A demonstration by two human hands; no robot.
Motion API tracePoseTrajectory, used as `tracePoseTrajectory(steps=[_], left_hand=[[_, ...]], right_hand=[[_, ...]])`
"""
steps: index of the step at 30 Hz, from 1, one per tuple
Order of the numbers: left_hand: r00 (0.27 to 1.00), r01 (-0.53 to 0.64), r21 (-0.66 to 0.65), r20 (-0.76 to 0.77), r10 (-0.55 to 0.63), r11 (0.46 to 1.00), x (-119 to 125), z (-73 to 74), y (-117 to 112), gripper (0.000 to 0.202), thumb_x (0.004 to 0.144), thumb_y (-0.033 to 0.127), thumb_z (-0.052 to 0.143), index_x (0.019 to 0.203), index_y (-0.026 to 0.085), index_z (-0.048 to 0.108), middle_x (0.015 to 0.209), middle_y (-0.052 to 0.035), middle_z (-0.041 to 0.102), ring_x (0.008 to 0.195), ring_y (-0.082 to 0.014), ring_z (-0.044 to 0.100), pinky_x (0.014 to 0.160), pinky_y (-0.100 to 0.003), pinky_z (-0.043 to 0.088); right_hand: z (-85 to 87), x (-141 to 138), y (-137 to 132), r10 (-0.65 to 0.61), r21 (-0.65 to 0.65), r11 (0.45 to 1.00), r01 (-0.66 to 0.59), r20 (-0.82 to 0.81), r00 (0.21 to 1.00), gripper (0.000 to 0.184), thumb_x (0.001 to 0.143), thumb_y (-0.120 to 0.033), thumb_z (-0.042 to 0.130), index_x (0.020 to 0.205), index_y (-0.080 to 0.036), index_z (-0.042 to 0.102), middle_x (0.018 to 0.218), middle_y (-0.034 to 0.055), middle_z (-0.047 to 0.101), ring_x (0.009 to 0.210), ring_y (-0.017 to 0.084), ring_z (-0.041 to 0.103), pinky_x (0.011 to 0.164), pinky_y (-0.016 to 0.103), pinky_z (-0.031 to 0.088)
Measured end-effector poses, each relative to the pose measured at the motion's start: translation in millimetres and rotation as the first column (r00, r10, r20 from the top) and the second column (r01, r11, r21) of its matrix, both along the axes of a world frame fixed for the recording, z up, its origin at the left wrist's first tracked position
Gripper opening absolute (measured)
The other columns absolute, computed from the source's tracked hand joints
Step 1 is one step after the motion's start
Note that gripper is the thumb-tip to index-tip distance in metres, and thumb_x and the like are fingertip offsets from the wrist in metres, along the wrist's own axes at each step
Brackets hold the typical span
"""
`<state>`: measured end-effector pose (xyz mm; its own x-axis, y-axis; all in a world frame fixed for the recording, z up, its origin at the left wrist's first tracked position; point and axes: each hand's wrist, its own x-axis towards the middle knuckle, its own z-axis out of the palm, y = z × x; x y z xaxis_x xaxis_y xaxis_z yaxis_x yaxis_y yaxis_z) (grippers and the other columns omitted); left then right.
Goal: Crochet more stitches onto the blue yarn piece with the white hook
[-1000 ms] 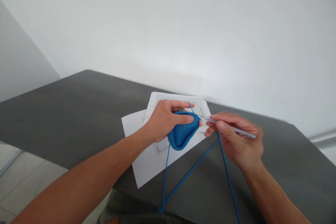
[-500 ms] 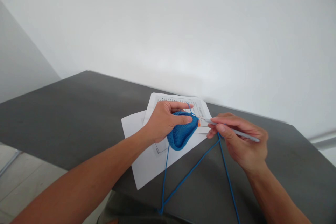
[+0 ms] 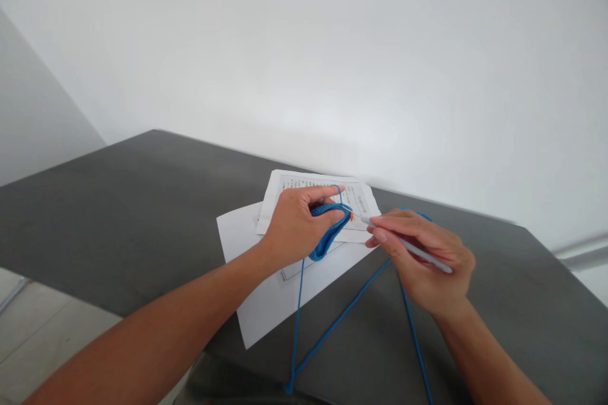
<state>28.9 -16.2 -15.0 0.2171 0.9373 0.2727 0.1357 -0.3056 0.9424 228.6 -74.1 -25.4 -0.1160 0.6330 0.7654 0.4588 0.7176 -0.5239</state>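
Note:
My left hand [image 3: 301,221] pinches a blue crocheted piece [image 3: 323,245] between thumb and fingers, with a loop of blue yarn [image 3: 340,193] running over the index finger. A small orange stitch marker [image 3: 352,217] sits at the piece's right edge. In my right hand [image 3: 427,259] is a crochet hook [image 3: 425,254] with a grey handle, held like a pencil. Its thin metal tip reaches the upper edge of the blue piece, though the exact stitch is too small to make out.
Two printed paper sheets [image 3: 256,304] overlap beneath my hands on the dark grey table [image 3: 156,215]. Blue yarn strands [image 3: 346,313] run down to the front edge, and more yarn lies behind my right hand. A white wall [image 3: 304,50] rises behind the table.
The crocheted piece has turned in my left hand, so its opening looks narrower and less of it shows. My right hand with the hook has shifted slightly left.

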Motion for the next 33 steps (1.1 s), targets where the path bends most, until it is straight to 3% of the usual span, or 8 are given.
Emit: tracePoseTrajectory(steps=[9,17,21,24,26,30,33], left_hand=[[0.998,-0.060,0.046,-0.012,0.060,0.997,-1,1.8,1,0.036,0.077,0.026,0.081,0.110,0.014,0.084,0.085,-0.0042,0.082,0.080,-0.0209,0.074,0.078,-0.031,0.058],[0.998,0.055,0.064,0.017,-0.056,0.996,6,-6.0,-6,0.034,0.080,0.023,0.079,0.114,0.017,0.083,0.089,-0.0025,0.083,0.086,-0.0219,0.076,0.086,-0.033,0.059],[0.993,0.076,0.078,0.089,-0.082,0.994,5,-4.1,-6,0.032,0.082,0.021,0.077,0.114,0.016,0.082,0.107,-0.0049,0.084,0.102,-0.0226,0.077,0.098,-0.032,0.058],[0.984,0.100,0.080,0.143,-0.111,0.992,6,-1.2,-7,0.032,0.084,0.018,0.075,0.115,0.016,0.082,0.107,-0.0043,0.084,0.103,-0.0217,0.077,0.098,-0.031,0.058],[0.981,0.101,0.083,0.160,-0.113,0.991,6,-0.2,-7,0.035,0.084,0.018,0.074,0.118,0.015,0.081,0.103,-0.0040,0.084,0.100,-0.0212,0.077,0.097,-0.031,0.059],[0.985,0.088,0.092,0.142,-0.101,0.992,5,-1.4,-6,0.036,0.084,0.018,0.073,0.118,0.013,0.081,0.094,-0.0045,0.083,0.094,-0.0206,0.076,0.096,-0.032,0.058],[0.986,0.094,0.072,0.133,-0.103,0.993,2,-3.5,-4,0.037,0.081,0.019,0.075,0.118,0.013,0.081,0.089,-0.0042,0.081,0.090,-0.0204,0.074,0.092,-0.032,0.057]], right_hand=[[-1.9,-14,1,-0.039,0.093,0.995,0.035,0.047,0.998,0.031,0.088,0.000,0.072,0.109,-0.022,0.076,0.090,0.0027,0.076,0.071,0.012,0.071,0.060,0.025,0.056],[-8.2,-22,5,-0.055,0.098,0.994,0.050,0.053,0.997,0.027,0.091,-0.003,0.070,0.110,-0.022,0.074,0.090,0.0030,0.075,0.076,0.014,0.071,0.066,0.027,0.056],[-11.1,-30,2,-0.250,0.154,0.959,0.239,0.060,0.966,0.024,0.090,-0.008,0.073,0.109,-0.021,0.075,0.089,0.0034,0.070,0.079,0.015,0.067,0.070,0.030,0.056],[-12.9,-35,1,-0.356,0.208,0.915,0.347,0.009,0.934,0.020,0.090,-0.012,0.074,0.108,-0.021,0.076,0.103,0.0080,0.067,0.097,0.021,0.067,0.084,0.038,0.057],[-14.2,-36,2,-0.326,0.173,0.930,0.324,-0.018,0.945,0.021,0.091,-0.014,0.073,0.111,-0.022,0.075,0.111,0.0093,0.066,0.103,0.022,0.066,0.089,0.040,0.057],[-17.1,-32,3,-0.184,0.005,0.983,0.185,-0.098,0.978,0.023,0.093,-0.013,0.071,0.112,-0.026,0.075,0.105,0.0051,0.070,0.094,0.018,0.069,0.073,0.031,0.058],[-18.1,-27,3,-0.148,-0.009,0.989,0.149,-0.135,0.980,0.023,0.091,-0.013,0.074,0.108,-0.027,0.077,0.104,0.0038,0.073,0.094,0.017,0.069,0.071,0.027,0.058]])
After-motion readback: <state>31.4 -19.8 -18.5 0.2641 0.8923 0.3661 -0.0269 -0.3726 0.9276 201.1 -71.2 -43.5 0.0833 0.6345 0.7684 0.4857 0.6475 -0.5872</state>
